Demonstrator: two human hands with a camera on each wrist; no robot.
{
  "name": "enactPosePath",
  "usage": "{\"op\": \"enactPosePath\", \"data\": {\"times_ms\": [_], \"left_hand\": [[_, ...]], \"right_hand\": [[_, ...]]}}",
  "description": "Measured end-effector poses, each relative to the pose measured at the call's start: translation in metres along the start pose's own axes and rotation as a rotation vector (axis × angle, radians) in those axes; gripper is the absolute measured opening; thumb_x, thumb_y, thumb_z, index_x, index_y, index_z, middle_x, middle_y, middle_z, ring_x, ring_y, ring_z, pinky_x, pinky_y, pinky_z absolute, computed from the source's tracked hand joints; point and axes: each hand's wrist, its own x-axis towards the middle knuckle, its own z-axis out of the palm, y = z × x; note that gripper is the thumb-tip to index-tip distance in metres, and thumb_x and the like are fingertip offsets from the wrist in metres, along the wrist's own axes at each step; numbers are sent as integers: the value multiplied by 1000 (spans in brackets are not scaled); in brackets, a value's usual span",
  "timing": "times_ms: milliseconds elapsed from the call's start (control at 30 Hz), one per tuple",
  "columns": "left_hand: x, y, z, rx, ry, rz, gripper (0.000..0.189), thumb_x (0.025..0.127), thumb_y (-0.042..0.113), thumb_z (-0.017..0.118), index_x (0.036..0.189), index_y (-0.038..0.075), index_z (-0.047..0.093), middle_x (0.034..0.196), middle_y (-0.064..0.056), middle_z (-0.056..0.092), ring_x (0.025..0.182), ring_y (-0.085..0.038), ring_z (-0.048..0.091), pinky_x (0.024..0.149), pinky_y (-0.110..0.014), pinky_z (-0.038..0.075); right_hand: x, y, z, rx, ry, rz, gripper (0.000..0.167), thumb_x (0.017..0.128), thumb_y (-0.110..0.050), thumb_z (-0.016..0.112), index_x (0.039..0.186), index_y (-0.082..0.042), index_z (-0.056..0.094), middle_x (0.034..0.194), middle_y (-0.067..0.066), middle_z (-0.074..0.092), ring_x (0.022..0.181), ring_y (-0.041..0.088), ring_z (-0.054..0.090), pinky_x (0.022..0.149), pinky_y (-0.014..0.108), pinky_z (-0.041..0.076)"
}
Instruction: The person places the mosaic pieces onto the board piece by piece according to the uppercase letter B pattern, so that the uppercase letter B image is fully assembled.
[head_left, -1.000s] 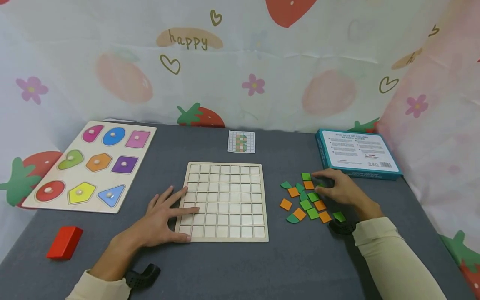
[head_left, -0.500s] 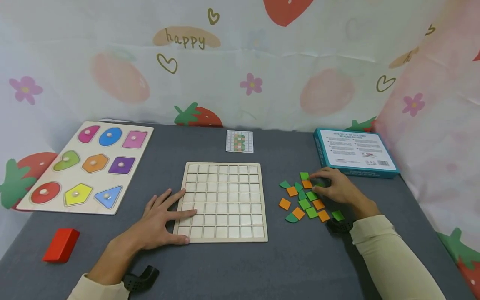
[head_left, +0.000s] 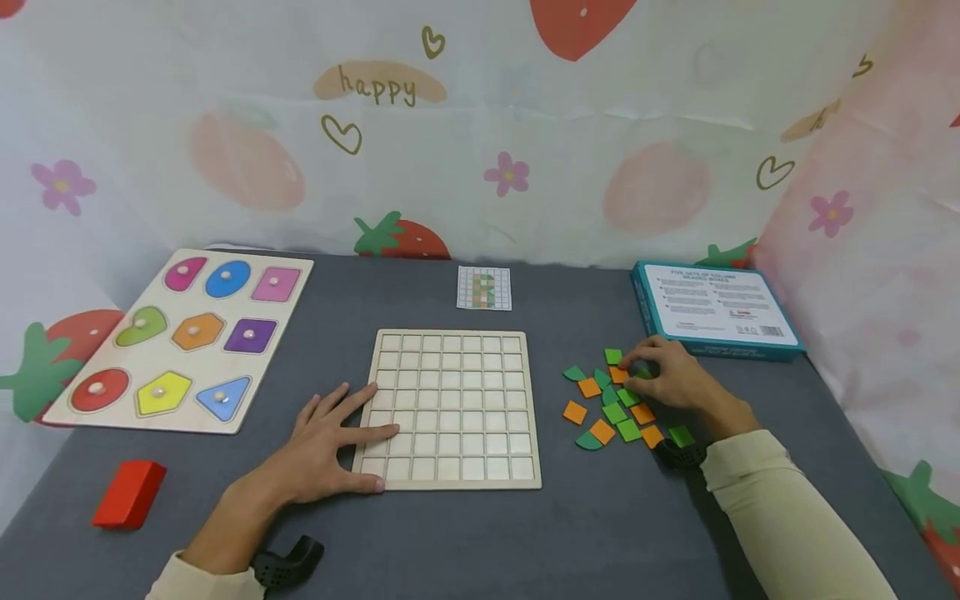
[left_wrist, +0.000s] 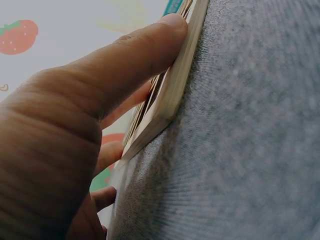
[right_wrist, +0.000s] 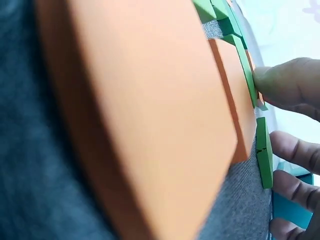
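My left hand (head_left: 318,454) lies spread on the left edge of a pale wooden grid board (head_left: 476,423), two fingertips over its squares and the thumb at the near left corner. In the left wrist view, the thumb (left_wrist: 145,47) rests along the board's edge. To the right, my right hand (head_left: 678,375) reaches into a loose group of tiles, thumb and index finger apart beside an orange square tile (head_left: 617,375). The right wrist view shows the thumb (right_wrist: 285,82) against the tiles and other fingertips at a green tile (right_wrist: 265,155). A large orange tile (right_wrist: 150,100) fills the foreground.
A small pattern card (head_left: 483,288) lies behind the board. At the back right is a teal box (head_left: 723,304). A shape puzzle (head_left: 225,358) with knobbed pieces lies on the left, near a red block (head_left: 129,494). Patterned cloth (head_left: 555,142) hangs behind the table.
My right index finger has moved slightly nearer, from beside a green tile to beside the orange one. The left hand stays on the board. The head view shifts a little.
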Motion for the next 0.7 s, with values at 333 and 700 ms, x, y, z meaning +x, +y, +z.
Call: {"op": "enactPosePath", "data": {"times_ms": [333, 700], "left_hand": [[0, 1, 0, -5, 12, -15, 72, 71, 66, 73, 132, 29, 63, 155, -11, 26, 139, -46, 10, 104, -66, 0], [0, 0, -1, -3, 2, -11, 72, 72, 66, 72, 133, 28, 62, 155, -12, 25, 139, -46, 10, 103, -67, 1]], "right_hand": [[7, -11, 1, -64, -23, 138, 19, 86, -22, 73, 102, -12, 71, 113, 17, 51, 99, 38, 44, 71, 51, 36], [11, -13, 1, -59, -10, 126, 12, 86, -16, 74, 91, -9, 65, 97, 13, 56, 83, 30, 50, 66, 46, 42]]}}
